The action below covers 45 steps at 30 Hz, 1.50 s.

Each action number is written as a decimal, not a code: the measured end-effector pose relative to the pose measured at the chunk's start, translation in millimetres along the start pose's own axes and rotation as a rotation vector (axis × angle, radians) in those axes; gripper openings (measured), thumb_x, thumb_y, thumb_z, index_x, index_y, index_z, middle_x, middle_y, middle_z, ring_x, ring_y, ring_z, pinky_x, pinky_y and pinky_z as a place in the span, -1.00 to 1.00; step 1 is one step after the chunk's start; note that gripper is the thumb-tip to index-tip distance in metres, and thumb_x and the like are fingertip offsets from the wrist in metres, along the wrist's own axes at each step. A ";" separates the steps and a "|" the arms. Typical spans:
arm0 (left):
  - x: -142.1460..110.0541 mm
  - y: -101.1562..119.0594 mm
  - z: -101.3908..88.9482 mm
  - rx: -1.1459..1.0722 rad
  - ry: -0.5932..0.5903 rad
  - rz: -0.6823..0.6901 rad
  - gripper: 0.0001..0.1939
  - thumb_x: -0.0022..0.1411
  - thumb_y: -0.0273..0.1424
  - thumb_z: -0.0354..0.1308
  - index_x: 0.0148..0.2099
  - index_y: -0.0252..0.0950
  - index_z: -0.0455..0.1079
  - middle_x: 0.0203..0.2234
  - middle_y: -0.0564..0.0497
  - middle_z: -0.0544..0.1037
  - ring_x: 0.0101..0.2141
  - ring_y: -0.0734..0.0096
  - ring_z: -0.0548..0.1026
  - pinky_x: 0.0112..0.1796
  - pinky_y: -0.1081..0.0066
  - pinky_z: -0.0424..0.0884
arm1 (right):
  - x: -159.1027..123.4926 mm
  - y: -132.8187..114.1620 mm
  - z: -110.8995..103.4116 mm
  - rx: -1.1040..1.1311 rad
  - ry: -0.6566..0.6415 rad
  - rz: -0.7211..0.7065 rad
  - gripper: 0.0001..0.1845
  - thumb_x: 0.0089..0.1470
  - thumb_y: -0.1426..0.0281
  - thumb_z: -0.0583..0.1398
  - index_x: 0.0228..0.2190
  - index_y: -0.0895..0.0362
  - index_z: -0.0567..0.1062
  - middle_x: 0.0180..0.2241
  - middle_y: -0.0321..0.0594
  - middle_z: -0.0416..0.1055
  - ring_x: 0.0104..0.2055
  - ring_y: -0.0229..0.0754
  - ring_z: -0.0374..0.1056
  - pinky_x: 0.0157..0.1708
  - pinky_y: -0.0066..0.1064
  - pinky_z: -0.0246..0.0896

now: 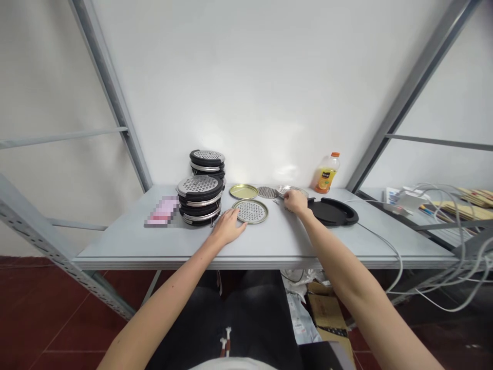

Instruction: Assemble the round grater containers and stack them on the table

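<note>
My left hand [230, 226] lies on the table with its fingers stretched out, touching the left edge of a round metal grater disc [251, 211] with raised holes. My right hand [296, 201] is closed, the fingers curled down. What it grips is hidden beneath it. Just behind it is a shiny silver disc [285, 189], partly covered by the hand. A slotted grey disc [266, 192] and a gold-coloured round plate [244, 191] lie between the hands, further back. To the right of my right hand rests a black round plastic holder [333, 213] with a raised rim.
Two stacks of black-rimmed grater discs, the front stack [199, 200] and the back stack [208, 163], stand left of my left hand. A blurred pink item [162, 211] lies further left. An orange-capped juice bottle [328, 174] stands by the wall. White cables [400, 257] hang at right.
</note>
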<state>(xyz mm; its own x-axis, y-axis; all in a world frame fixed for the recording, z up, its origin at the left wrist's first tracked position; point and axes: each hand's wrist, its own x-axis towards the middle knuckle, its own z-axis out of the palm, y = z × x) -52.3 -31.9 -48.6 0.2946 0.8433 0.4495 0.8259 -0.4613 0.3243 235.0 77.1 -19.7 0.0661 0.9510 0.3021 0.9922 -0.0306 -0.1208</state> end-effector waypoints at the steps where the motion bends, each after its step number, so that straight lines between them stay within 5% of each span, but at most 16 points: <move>1: -0.2 -0.2 -0.3 -0.008 0.002 0.005 -0.49 0.17 -0.23 0.14 0.13 -0.34 0.26 0.01 -0.19 0.44 0.06 0.11 0.36 0.08 0.22 0.27 | -1.5 -0.4 -0.7 0.007 0.037 -0.015 -0.69 0.06 0.46 0.07 -0.23 0.08 0.56 -0.19 -0.09 0.51 -0.12 -0.05 0.39 -0.18 -0.36 0.17; 7: -1.7 -0.4 -2.3 -0.030 0.010 0.031 -0.51 0.16 -0.25 0.16 0.11 -0.32 0.29 -0.04 -0.16 0.46 0.01 0.10 0.40 0.04 0.21 0.32 | -12.0 -4.7 -11.6 0.021 0.160 -0.120 -0.68 0.10 0.48 0.01 -0.23 0.07 0.52 -0.19 -0.17 0.51 -0.13 -0.09 0.35 -0.23 -0.40 0.11; 12: -1.8 -0.8 -2.3 -0.048 0.017 0.032 -0.52 0.15 -0.26 0.17 0.09 -0.32 0.31 -0.05 -0.16 0.46 -0.01 0.10 0.40 0.04 0.21 0.32 | -13.2 -13.1 -44.1 0.150 0.321 -0.132 -0.71 0.12 0.49 -0.03 -0.29 0.11 0.47 -0.19 -0.11 0.48 -0.10 -0.06 0.31 -0.21 -0.38 0.10; 16: -1.4 -1.5 -2.4 -0.083 0.028 0.024 -0.46 0.12 -0.25 0.20 0.12 -0.33 0.29 -0.02 -0.18 0.44 0.03 0.08 0.38 0.06 0.19 0.30 | -18.1 -28.2 -72.5 0.399 0.458 -0.149 -0.84 0.14 0.43 -0.01 -0.29 0.11 0.36 -0.14 -0.08 0.45 -0.07 -0.06 0.32 -0.12 -0.33 0.11; 19: -1.0 -1.2 -3.4 -0.082 0.033 0.039 -0.44 0.10 -0.27 0.22 0.13 -0.33 0.28 -0.03 -0.18 0.45 0.05 0.09 0.36 0.08 0.19 0.27 | -21.6 -37.6 -81.2 0.796 0.512 -0.172 -0.92 0.08 0.35 0.09 -0.39 0.08 0.24 -0.20 -0.12 0.46 -0.13 -0.12 0.37 -0.12 -0.32 0.18; 25: -3.0 1.1 -8.0 -0.148 0.017 0.037 -0.22 0.09 -0.28 0.24 0.29 -0.31 0.03 0.03 -0.21 0.41 0.07 0.08 0.36 0.07 0.19 0.28 | -31.0 -45.2 -73.3 1.550 0.183 -0.117 -0.49 -0.25 0.22 0.36 -0.48 0.05 0.11 -0.34 -0.24 0.48 -0.31 -0.20 0.40 -0.33 -0.39 0.28; 31: -3.5 0.7 -10.8 -0.255 0.002 -0.054 0.12 0.06 -0.20 0.28 0.38 -0.32 -0.44 0.11 -0.30 0.33 0.11 0.00 0.33 0.05 0.14 0.28 | -46.7 -58.9 -51.1 1.955 -0.046 0.046 -0.49 -0.32 0.35 0.40 -0.46 0.03 0.16 -0.50 -0.45 0.41 -0.45 -0.32 0.35 -0.41 -0.49 0.30; 34: -2.6 -0.3 -10.7 -0.309 0.047 -0.058 0.17 0.05 -0.20 0.30 0.38 -0.31 -0.51 0.16 -0.31 0.27 0.13 0.00 0.30 0.07 0.14 0.26 | -48.4 -64.5 -34.8 1.953 -0.109 0.105 -0.58 -0.26 0.36 0.37 -0.49 0.03 0.19 -0.50 -0.42 0.40 -0.45 -0.29 0.36 -0.42 -0.46 0.33; 41: -1.2 0.8 -12.9 -0.330 0.090 -0.094 0.01 0.06 -0.25 0.31 0.36 -0.29 -0.26 0.18 -0.28 0.25 0.16 0.01 0.26 0.10 0.14 0.23 | -53.1 -70.3 -2.5 1.876 -0.111 0.189 -0.64 -0.27 0.33 0.38 -0.38 0.04 0.39 -0.40 -0.30 0.49 -0.37 -0.21 0.42 -0.42 -0.39 0.36; 45: 0.0 2.5 -14.6 -0.336 0.122 -0.079 -0.07 -0.01 -0.26 0.36 0.30 -0.28 -0.05 0.12 -0.24 0.32 0.12 0.03 0.31 0.08 0.15 0.26 | -55.5 -66.8 4.2 1.703 -0.040 0.085 -0.56 -0.24 0.25 0.37 -0.25 0.12 0.52 -0.23 -0.15 0.54 -0.21 -0.13 0.44 -0.23 -0.29 0.37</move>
<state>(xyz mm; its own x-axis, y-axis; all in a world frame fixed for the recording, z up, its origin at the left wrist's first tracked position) -57.2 -37.1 -35.7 0.1605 0.8502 0.5015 0.6340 -0.4782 0.6078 164.6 27.6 -32.3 0.0804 0.9714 0.2232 -0.2421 0.2363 -0.9410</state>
